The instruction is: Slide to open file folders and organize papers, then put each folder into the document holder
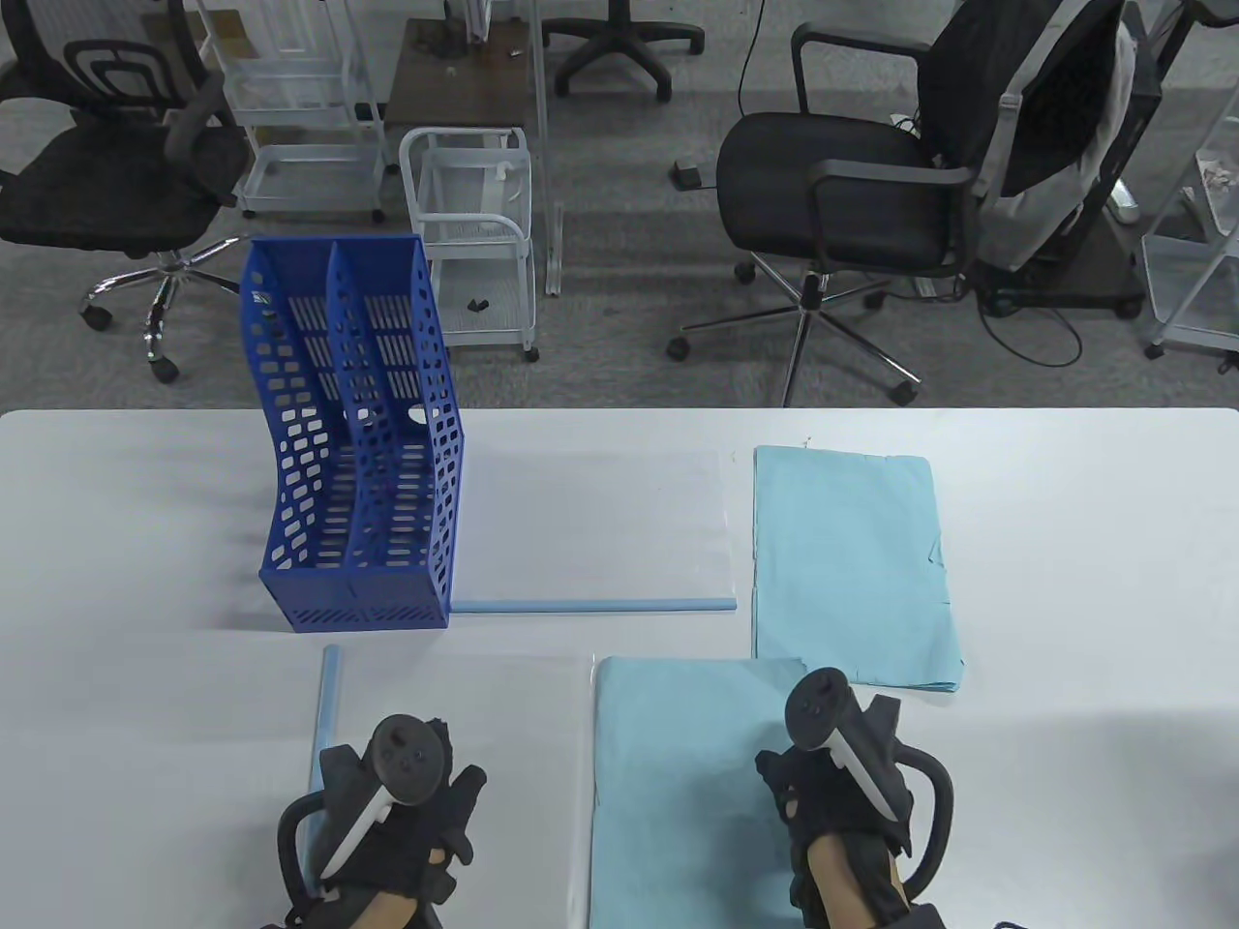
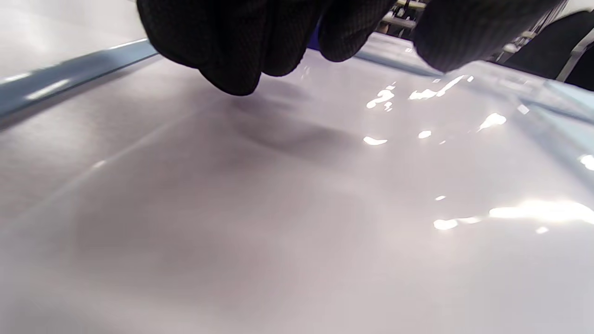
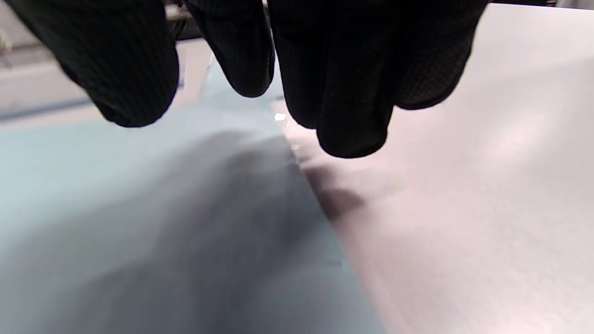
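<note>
A clear file folder [image 1: 465,706] with a light blue slide bar [image 1: 327,706] along its left edge lies at the near left. My left hand [image 1: 426,803] hovers over it; its fingertips [image 2: 232,60] hang loosely curled just above the glossy cover [image 2: 297,195] and hold nothing. Beside it lies a stack of light blue papers [image 1: 678,803]. My right hand [image 1: 842,784] is over that stack's right edge [image 3: 320,213], its fingers [image 3: 352,116] relaxed and empty. A second clear folder [image 1: 590,523] with its bar [image 1: 595,606] lies farther back, beside the blue document holder [image 1: 358,464].
Another stack of light blue papers [image 1: 852,561] lies at the back right of the white table [image 1: 1084,581]. The holder's slots stand empty. Office chairs [image 1: 852,184] and white carts [image 1: 474,232] are on the floor beyond the far edge.
</note>
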{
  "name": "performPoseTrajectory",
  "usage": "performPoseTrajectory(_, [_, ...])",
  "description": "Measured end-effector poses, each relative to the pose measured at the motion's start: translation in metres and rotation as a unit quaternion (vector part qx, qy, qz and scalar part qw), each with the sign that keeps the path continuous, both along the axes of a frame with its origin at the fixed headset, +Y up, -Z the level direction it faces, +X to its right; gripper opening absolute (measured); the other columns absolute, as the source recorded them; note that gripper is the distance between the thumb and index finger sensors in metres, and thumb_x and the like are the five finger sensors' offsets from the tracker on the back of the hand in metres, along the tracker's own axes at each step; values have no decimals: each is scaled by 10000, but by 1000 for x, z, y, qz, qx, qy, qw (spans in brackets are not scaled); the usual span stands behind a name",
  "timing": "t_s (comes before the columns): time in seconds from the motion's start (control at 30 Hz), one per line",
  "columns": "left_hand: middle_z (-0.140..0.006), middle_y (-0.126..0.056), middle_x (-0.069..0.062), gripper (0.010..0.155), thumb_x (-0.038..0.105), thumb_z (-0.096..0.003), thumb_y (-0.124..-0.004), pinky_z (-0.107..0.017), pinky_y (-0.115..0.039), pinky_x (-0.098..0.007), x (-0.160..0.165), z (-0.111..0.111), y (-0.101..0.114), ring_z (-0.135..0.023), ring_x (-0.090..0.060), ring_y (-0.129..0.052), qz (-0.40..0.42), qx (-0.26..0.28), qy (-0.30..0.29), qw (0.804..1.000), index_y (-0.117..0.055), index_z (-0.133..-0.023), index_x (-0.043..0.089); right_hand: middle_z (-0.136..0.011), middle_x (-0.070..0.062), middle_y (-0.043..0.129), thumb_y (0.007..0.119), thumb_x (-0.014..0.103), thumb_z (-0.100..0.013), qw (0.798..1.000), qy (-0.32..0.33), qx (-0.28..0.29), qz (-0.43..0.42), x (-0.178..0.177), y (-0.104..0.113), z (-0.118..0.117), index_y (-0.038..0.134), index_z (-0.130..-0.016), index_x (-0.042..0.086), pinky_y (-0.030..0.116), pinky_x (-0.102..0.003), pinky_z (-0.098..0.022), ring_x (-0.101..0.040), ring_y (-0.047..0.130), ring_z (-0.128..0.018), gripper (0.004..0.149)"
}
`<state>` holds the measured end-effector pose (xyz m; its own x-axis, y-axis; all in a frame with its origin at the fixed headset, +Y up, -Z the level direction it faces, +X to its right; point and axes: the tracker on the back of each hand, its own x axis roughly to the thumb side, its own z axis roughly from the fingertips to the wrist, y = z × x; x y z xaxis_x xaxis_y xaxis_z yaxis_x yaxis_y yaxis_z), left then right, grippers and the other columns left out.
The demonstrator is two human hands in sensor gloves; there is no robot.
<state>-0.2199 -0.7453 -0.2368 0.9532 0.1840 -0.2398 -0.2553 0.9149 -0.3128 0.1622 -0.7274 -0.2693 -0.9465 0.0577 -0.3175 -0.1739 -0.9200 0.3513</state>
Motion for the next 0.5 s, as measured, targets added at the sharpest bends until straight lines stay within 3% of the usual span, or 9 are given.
performPoseTrajectory(0.13, [-1102,-757,-107,718,617,-470,-781,-655,-769,-555,-2,0,-1,-938,-392,-884,-1,-1,8,1000,-662,-1099,292,-991,-198,804,848,555,-405,995,45,-16,90,-15,-6,1,670,-1020,181,747,-583,-618,-397,961,-741,742])
performPoseTrajectory(0.5, [-1069,-798,-119,713,618,-457,-782,-639,-779,-534,4,-3,-7,-901,-399,-879,-37,3,9,999,-705,-1079,280,-1030,-218,713,851,560,-393,986,83,-24,140,-30,-22,11,598,-1046,161,709,-588,-645,-396,910,-776,806])
